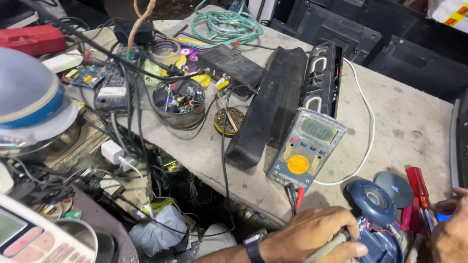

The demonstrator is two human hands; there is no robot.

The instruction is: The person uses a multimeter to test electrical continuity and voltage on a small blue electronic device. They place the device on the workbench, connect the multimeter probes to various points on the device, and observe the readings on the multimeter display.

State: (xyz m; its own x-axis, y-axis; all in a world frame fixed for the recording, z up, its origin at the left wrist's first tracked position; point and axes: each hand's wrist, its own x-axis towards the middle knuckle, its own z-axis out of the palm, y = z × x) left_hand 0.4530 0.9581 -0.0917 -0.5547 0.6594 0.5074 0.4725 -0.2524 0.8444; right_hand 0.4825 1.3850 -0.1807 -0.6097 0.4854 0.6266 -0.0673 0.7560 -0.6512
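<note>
My left hand (314, 234) grips a grey pen-like tool (327, 246) at the bottom of the view, its tip pointing at the coloured wires of an opened blue device (378, 229). My right hand (451, 226) enters at the bottom right edge, fingers curled beside the device; what it holds is hidden. A red-handled screwdriver (418, 187) lies between the hands. A grey multimeter (306, 148) with a yellow dial lies just above my left hand, its red and black leads plugged in.
A long black speaker bar (321, 78) and its loose cover (265, 112) lie across the concrete bench (409, 122). A metal tin of small parts (178, 101), circuit boards (87, 74), a black box (229, 64), green coiled cable (226, 24) and tangled wires crowd the left.
</note>
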